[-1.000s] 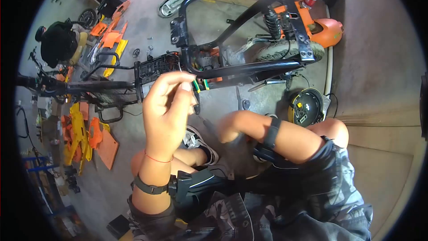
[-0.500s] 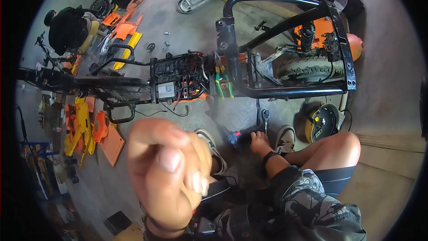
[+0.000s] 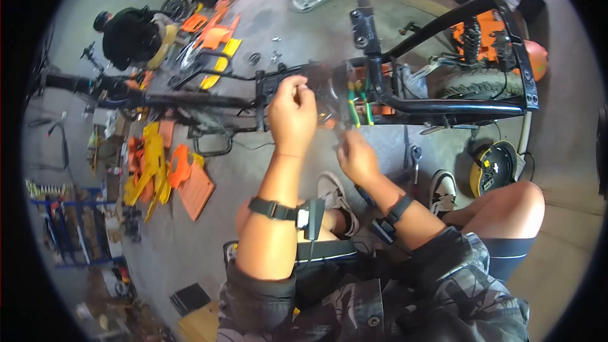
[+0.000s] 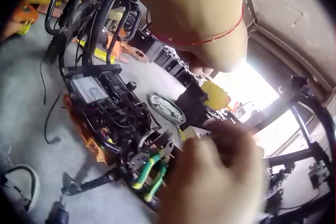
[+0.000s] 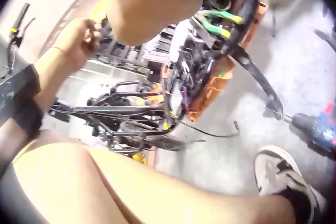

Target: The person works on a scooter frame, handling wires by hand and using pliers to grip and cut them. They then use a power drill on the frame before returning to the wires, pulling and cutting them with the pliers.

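My left hand [image 3: 293, 116] is raised before the black frame [image 3: 437, 106], its fingers curled and thumb against them; nothing shows in it. Lower and to its right, my right hand [image 3: 360, 159] has bent fingers; blur hides whether they pinch anything. Green-and-yellow-handled pliers [image 3: 362, 109] lie on the frame just above the right hand. In the left wrist view the right hand [image 4: 212, 182] is blurred beside the pliers [image 4: 152, 174]. The right wrist view shows the left hand [image 5: 79, 43] curled, and the pliers [image 5: 223, 22] beyond my right hand [image 5: 157, 3].
A drill [image 5: 315, 129] lies on the floor near my shoe [image 5: 275, 169]. A ratchet [image 3: 415, 158] and a yellow-rimmed bowl [image 3: 497, 170] of small parts are at right. Orange and yellow panels [image 3: 152, 164] lie at left. Another person [image 3: 130, 38] sits at upper left.
My left hand has moved away from the camera toward the frame. My right hand has left the drill area on the floor and risen toward the pliers. The head view has shifted left.
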A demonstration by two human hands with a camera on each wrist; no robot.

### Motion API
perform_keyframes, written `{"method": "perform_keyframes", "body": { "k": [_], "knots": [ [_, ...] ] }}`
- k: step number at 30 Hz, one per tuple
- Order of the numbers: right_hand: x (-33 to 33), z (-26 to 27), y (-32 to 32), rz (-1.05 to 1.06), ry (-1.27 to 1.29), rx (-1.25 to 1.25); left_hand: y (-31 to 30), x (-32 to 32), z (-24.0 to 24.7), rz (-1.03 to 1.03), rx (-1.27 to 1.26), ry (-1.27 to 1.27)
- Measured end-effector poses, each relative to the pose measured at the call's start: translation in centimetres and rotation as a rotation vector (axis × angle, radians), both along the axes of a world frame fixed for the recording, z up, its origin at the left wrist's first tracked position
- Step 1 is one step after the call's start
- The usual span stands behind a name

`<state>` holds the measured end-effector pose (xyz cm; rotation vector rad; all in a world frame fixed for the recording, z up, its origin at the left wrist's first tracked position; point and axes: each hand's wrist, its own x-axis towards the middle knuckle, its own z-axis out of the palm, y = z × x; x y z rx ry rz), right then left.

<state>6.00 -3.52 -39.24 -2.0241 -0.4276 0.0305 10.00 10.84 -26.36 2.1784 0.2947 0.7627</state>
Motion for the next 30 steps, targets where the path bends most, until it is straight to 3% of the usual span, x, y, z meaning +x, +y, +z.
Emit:
{"method": "perform_keyframes", "body": {
  "k": [3,6,7,9,11,14,18,20,22,24,25,26,28,30],
  "knots": [
    [0.8,8.2,-0.4,-0.017,-0.492,0.196,0.1,-0.8,0.4,0.103,0.184,0.086],
    [-1.9,16.7,-1.5,0.419,-0.538,0.386,0.5,-1.5,-0.8,0.145,0.327,0.247],
    [-3.1,17.6,-1.2,0.743,-0.475,0.334,1.4,-1.6,-2.1,0.108,0.407,0.24],
    [-7.0,19.6,-2.2,0.984,-0.563,0.239,1.8,-2.5,-3.6,0.055,0.583,0.305],
    [-10.1,19.5,-3.0,1.03,-0.599,0.252,1.9,-3.5,-4.2,0.035,0.647,0.411],
    [-12.2,20.4,-3.5,0.983,-0.851,0.181,3.0,-4.3,-4.1,-0.003,0.797,0.547],
    [-13.7,21.1,-4.3,0.911,-0.736,0.26,6.4,-3.8,-0.8,-0.14,1.03,0.499],
    [-13.9,21.9,-4.4,0.829,-0.882,0.284,8.5,-3.2,0.4,0.02,0.994,0.434],
    [-14.3,21.8,-4.3,0.82,-0.861,0.395,8.8,-3.0,2.7,0.219,0.871,0.229],
    [-15.2,21.9,-4.1,0.874,-0.919,0.641,9.8,-2.6,3.6,0.356,0.729,0.049],
    [-15.5,22.2,-4.0,0.79,-0.917,0.736,11.0,-2.0,3.7,0.397,0.66,-0.126],
    [-15.6,22.2,-4.2,0.764,-0.928,0.719,12.4,-1.4,3.5,0.437,0.58,-0.294],
    [-15.8,22.3,-4.6,0.86,-0.865,0.797,14.3,-1.1,4.3,0.702,0.197,-0.423],
    [-16.1,22.6,-4.7,0.866,-0.846,0.808,17.8,-2.3,3.7,0.866,0.138,-0.496]
  ]
}}
